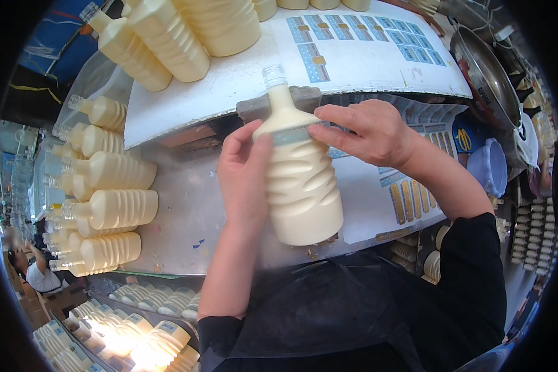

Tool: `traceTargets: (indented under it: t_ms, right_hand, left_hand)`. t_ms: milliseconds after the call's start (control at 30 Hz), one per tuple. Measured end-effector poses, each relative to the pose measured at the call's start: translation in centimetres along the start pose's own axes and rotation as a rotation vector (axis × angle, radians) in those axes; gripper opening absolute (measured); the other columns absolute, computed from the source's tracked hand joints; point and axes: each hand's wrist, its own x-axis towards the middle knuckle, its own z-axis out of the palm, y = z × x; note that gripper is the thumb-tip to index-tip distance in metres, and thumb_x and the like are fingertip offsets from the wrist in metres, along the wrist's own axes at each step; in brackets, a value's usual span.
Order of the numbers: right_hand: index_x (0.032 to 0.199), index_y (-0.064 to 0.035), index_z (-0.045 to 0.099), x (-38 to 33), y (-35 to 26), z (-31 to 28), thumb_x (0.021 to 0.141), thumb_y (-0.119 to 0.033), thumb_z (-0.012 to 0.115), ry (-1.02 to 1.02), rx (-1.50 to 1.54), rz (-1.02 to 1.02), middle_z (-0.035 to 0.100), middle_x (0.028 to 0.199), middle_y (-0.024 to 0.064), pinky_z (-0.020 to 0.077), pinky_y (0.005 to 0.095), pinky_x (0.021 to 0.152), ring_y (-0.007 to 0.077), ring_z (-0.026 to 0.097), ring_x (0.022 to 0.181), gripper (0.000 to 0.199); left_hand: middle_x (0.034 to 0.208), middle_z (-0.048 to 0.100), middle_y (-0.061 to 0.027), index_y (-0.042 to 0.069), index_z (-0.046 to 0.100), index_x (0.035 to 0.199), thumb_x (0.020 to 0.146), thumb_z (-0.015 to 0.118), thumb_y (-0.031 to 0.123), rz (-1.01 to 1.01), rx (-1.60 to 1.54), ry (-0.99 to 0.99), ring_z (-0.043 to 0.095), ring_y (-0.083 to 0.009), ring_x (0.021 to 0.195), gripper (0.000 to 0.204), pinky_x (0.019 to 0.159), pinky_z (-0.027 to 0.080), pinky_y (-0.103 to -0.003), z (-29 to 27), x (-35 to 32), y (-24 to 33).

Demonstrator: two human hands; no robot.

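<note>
One cream bottle, head view, above bench | long axis fore-and-aft, neck pointing away, slightly left | left hand curled at its side, right hand's thumb and finger at pale-blue band; can't tell if either pinches.

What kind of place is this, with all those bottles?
Probably a small workshop or factory where bottles get stickers. Cream, wavy-sided, plastic-looking bottles lie stacked at the left, flat blue rectangular stickers lie up front, and the left hand and right hand touch one blue-banded cream bottle.
</note>
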Motion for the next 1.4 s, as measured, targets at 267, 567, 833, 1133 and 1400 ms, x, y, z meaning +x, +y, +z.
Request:
traceTargets:
  t_ms: [267, 567, 833, 1133, 1400]
  right_hand:
    - [0.118, -0.014, 0.073, -3.2, 0.4, 0.6, 0.084, -0.013, 0.07, -0.081, -0.023, 0.122, 0.068, 0.105, 0.0039, 0.0531, 0.0294, 0.055, 0.0157, 0.066, 0.069, 0.034]
    - [0.128, -0.001, 0.061, -0.3, -4.0, 1.8, 0.105, -0.021, 0.057, -0.005, 1.225, 1.285, 0.066, 0.106, 0.0027, 0.0499, 0.0258, 0.088, 0.0086, 0.062, 0.099, 0.031]
    - [0.129, -0.0012, 0.055, -0.5, -4.3, 3.8, 0.106, -0.027, 0.061, 0.017, 1.393, 1.359, 0.066, 0.114, 0.0059, 0.0507, 0.0267, 0.092, 0.0087, 0.062, 0.104, 0.035]
    - [0.129, -0.0019, 0.056, -0.5, -4.6, 4.2, 0.106, -0.027, 0.06, 0.067, 1.405, 1.362, 0.066, 0.112, 0.0046, 0.0505, 0.0256, 0.09, 0.0084, 0.061, 0.101, 0.034]
    - [0.133, -0.0041, 0.059, 0.2, -4.6, 2.5, 0.107, -0.035, 0.056, 0.035, 1.33, 1.332, 0.064, 0.108, 0.0002, 0.0444, 0.0198, 0.078, 0.0045, 0.054, 0.091, 0.04]
  left_hand:
    - [0.117, 0.067, -0.0086, 0.0, 0.06, 0.129, 0.1, 0.068, 0.013, 0.009, 0.015, 0.013, 0.063, -0.0128, 0.104, 0.032, 0.093, 0.053, -0.029, 0.1, -0.1, 0.1]
    - [0.121, 0.066, -0.0064, -0.001, 0.061, 0.134, 0.106, 0.059, 0.016, -0.045, 0.0, 0.019, 0.061, -0.0119, 0.108, 0.032, 0.097, 0.049, -0.029, -0.4, -0.3, 0.4]
    - [0.124, 0.065, -0.0088, -0.002, 0.06, 0.135, 0.102, 0.063, 0.009, -0.06, 0.016, 0.034, 0.061, -0.0132, 0.109, 0.035, 0.098, 0.049, -0.029, -0.3, -0.4, 0.3]
    - [0.124, 0.066, -0.0086, -0.001, 0.06, 0.136, 0.103, 0.062, 0.008, -0.047, -0.015, 0.022, 0.06, -0.0127, 0.109, 0.035, 0.099, 0.049, -0.029, -0.3, -0.4, 0.2]
    - [0.115, 0.071, -0.0077, -0.001, 0.06, 0.136, 0.106, 0.055, 0.013, -0.05, -0.089, 0.031, 0.067, -0.0123, 0.097, 0.034, 0.085, 0.055, -0.028, -1.0, -0.1, 0.2]
